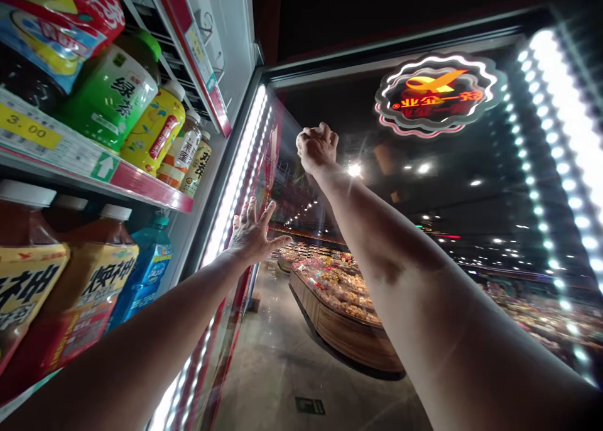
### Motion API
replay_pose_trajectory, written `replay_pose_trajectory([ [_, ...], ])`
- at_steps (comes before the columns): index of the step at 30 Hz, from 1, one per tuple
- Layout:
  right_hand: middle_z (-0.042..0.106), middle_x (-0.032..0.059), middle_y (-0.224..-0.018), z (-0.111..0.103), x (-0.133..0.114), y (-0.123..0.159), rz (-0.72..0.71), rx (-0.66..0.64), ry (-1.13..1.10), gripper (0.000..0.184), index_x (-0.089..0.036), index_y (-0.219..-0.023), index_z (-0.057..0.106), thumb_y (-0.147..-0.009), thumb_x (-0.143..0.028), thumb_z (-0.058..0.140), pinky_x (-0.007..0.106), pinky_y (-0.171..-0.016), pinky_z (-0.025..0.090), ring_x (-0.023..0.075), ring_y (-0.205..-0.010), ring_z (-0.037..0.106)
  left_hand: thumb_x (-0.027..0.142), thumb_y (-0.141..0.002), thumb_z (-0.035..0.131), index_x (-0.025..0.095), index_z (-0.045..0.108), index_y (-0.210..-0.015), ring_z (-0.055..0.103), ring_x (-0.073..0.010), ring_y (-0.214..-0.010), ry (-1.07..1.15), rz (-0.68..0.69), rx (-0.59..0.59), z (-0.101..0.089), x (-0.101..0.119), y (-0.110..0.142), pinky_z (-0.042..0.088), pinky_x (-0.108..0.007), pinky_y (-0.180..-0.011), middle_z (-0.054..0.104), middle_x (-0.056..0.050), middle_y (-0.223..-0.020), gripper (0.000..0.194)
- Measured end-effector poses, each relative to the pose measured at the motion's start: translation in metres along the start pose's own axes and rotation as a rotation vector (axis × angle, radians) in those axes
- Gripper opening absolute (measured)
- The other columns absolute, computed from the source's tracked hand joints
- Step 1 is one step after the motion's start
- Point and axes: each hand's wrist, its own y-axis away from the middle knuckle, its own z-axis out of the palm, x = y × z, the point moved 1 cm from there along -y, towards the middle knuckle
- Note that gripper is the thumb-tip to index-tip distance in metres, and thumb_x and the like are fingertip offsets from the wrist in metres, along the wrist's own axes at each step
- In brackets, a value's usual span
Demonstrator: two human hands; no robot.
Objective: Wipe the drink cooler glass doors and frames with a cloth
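The glass door (pixel 424 186) of a lit drinks cooler stands open before me, framed in dark trim. High on the pane, my right hand (pixel 319 148) is closed around a small pale crumpled cloth (pixel 300 143); most of it is hidden by the fingers. Lower and to the left, my left hand (pixel 254 232) has its fingers spread, palm toward the glass near the bright hinge-side light strip (pixel 235 186). It holds nothing. Whether the left palm presses on the pane, I cannot tell.
At left, the upper shelf (pixel 155 189) carries several bottles, including a green tea bottle (pixel 115 92). More bottles (pixel 94 286) stand below. An oval logo sticker (pixel 438 95) is on the door. Through the glass appears a wood-sided display counter (pixel 343 330) on a shiny floor (pixel 273 368).
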Motion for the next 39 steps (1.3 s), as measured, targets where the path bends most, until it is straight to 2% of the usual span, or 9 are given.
replay_pose_trajectory([
  [3,0.056,0.0090,-0.143,0.005,-0.021,-0.004,0.054,-0.068,-0.052,0.044,-0.019,-0.120,0.066,-0.096,-0.013,0.030,0.061,-0.108,0.031,0.0361,-0.135,0.037,0.081,-0.074,0.055,0.040,0.019,-0.158,0.001,-0.0419,-0.155,0.001,-0.002,-0.007,-0.001,0.001,0.000,0.016,-0.063,-0.121,0.007,-0.004,-0.170,0.100],
  [8,0.056,0.0109,-0.143,0.015,-0.051,-0.005,-0.093,-0.138,-0.077,0.041,-0.017,-0.126,0.064,-0.094,-0.016,0.037,0.057,-0.109,0.033,0.0357,-0.132,0.039,0.082,-0.073,0.055,0.040,0.017,-0.158,0.001,-0.0437,-0.155,0.030,-0.022,-0.043,-0.003,0.003,0.000,0.017,-0.066,-0.120,0.001,-0.004,-0.171,0.102],
  [12,0.054,0.0096,-0.146,0.019,-0.055,-0.005,-0.026,-0.076,-0.058,0.044,-0.018,-0.127,0.063,-0.097,-0.014,0.031,0.056,-0.109,0.034,0.0337,-0.133,0.040,0.083,-0.072,0.056,0.041,0.015,-0.158,-0.003,-0.0409,-0.155,0.034,-0.022,-0.041,-0.005,0.004,0.001,0.017,-0.063,-0.121,0.000,-0.003,-0.171,0.104],
  [16,0.059,0.0065,-0.142,0.020,-0.056,-0.004,-0.081,-0.094,-0.061,0.038,-0.022,-0.124,0.063,-0.097,-0.017,0.037,0.051,-0.105,0.039,0.0318,-0.131,0.044,0.083,-0.072,0.055,0.041,0.015,-0.158,0.004,-0.0430,-0.155,0.029,-0.022,-0.041,-0.006,0.005,0.001,0.017,-0.064,-0.121,0.004,-0.005,-0.170,0.104],
  [22,0.061,0.0122,-0.139,0.020,-0.056,-0.014,-0.006,-0.075,-0.083,0.041,-0.017,-0.133,0.055,-0.099,-0.017,0.033,0.054,-0.108,0.037,0.0326,-0.134,0.043,0.082,-0.070,0.059,0.042,0.023,-0.156,0.009,-0.0431,-0.154,-0.035,0.023,-0.020,-0.010,-0.002,-0.003,0.020,-0.062,-0.121,0.015,-0.004,-0.168,0.102],
  [27,0.054,0.0091,-0.148,0.024,-0.063,-0.019,-0.163,-0.178,-0.128,0.037,-0.019,-0.131,0.060,-0.097,-0.022,0.047,0.049,-0.112,0.038,0.0315,-0.140,0.040,0.079,-0.064,0.068,0.031,0.019,-0.158,0.020,-0.0411,-0.151,-0.036,0.031,-0.013,-0.022,-0.017,-0.011,0.030,-0.060,-0.119,0.019,-0.012,-0.166,0.117],
  [30,0.053,0.0119,-0.149,0.028,-0.067,-0.024,-0.097,-0.139,-0.110,0.038,-0.017,-0.131,0.060,-0.098,-0.018,0.041,0.050,-0.114,0.036,0.0312,-0.141,0.040,0.074,-0.063,0.072,0.022,0.026,-0.156,0.025,-0.0384,-0.150,-0.026,0.037,-0.020,-0.030,-0.022,-0.015,0.033,-0.051,-0.120,0.024,-0.014,-0.164,0.115],
  [34,0.044,0.0134,-0.155,0.038,-0.080,-0.032,-0.075,-0.141,-0.093,0.043,-0.014,-0.138,0.054,-0.098,-0.014,0.035,0.049,-0.117,0.032,0.0306,-0.147,0.033,0.072,-0.062,0.074,0.023,0.035,-0.152,0.027,-0.0362,-0.149,-0.026,0.023,-0.021,-0.032,-0.022,-0.016,0.033,-0.046,-0.120,0.025,-0.012,-0.164,0.109],
  [39,0.054,0.0066,-0.149,0.048,-0.090,-0.037,-0.205,-0.226,-0.124,0.035,-0.022,-0.129,0.060,-0.097,-0.024,0.047,0.044,-0.115,0.038,0.0268,-0.142,0.041,0.069,-0.062,0.076,0.024,0.037,-0.151,0.028,-0.0368,-0.149,-0.038,0.012,-0.021,-0.031,-0.020,-0.018,0.035,-0.048,-0.119,0.025,-0.012,-0.164,0.107],
])
